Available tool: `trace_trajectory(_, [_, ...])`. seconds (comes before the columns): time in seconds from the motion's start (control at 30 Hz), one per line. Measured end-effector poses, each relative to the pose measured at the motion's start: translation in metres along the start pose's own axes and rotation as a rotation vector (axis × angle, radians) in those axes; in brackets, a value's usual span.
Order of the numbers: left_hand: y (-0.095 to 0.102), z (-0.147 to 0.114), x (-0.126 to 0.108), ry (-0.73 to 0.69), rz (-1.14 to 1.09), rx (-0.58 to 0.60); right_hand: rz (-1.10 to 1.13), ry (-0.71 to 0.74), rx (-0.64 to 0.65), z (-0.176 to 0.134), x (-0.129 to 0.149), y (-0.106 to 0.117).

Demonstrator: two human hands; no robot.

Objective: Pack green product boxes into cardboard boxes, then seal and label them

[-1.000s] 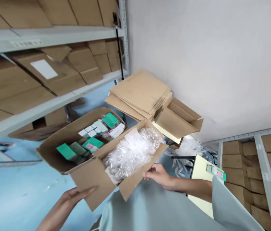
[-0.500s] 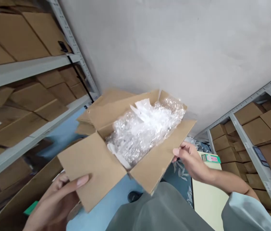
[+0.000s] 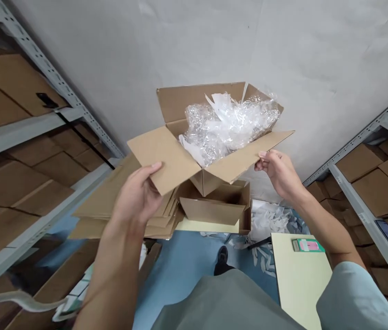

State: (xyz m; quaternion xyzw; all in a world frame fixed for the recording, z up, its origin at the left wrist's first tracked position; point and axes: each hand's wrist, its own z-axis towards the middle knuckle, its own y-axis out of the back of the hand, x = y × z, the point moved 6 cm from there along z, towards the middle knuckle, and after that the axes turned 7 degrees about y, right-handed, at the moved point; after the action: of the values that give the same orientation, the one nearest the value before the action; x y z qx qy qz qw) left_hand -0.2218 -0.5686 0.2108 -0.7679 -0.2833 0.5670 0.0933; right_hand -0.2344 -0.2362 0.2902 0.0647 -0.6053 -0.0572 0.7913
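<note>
Open carton (image 3: 207, 182) upper centre of frame, plastic wrap (image 3: 228, 128) inside. Left hand (image 3: 139, 190) pinches left flap (image 3: 166, 156), thumb on top; right hand (image 3: 278, 172) pinches right flap (image 3: 247, 155) by edge; 2 grips nearly closed.

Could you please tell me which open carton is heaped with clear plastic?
The upper carton, held between the left hand and right hand: clear plastic bulges from it, while the lower carton, beside the cardboard stack, shows none.

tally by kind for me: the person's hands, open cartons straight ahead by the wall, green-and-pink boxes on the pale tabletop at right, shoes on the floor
Hands: 2 (left hand, right hand)
Open cartons: 2 (held carton, lower carton)
Green-and-pink box: 1
Shoe: 1
Total: 6
</note>
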Motion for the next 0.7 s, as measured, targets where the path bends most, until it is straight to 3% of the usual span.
trace_trajectory(0.13, [-0.060,0.070,0.009,0.036,-0.072,0.075,0.039,0.008,-0.055,0.054,-0.043,0.020])
trace_trajectory(0.23, [-0.081,0.118,0.022,0.107,-0.092,0.049,0.107,-0.050,-0.093,0.078,-0.079,0.024])
trace_trajectory(0.47, [-0.091,0.206,0.066,0.251,-0.037,-0.036,0.249,-0.236,-0.183,0.094,-0.145,0.021])
trace_trajectory(0.57, [-0.089,0.229,0.082,0.292,0.008,-0.025,0.216,-0.274,-0.133,0.097,-0.160,0.026])
trace_trajectory(0.63, [-0.085,0.241,0.088,0.298,0.022,-0.019,0.153,-0.308,-0.072,0.098,-0.167,0.036])
trace_trajectory(0.7, [-0.080,0.252,0.089,0.302,0.034,0.015,0.028,-0.291,-0.089,0.102,-0.169,0.059])
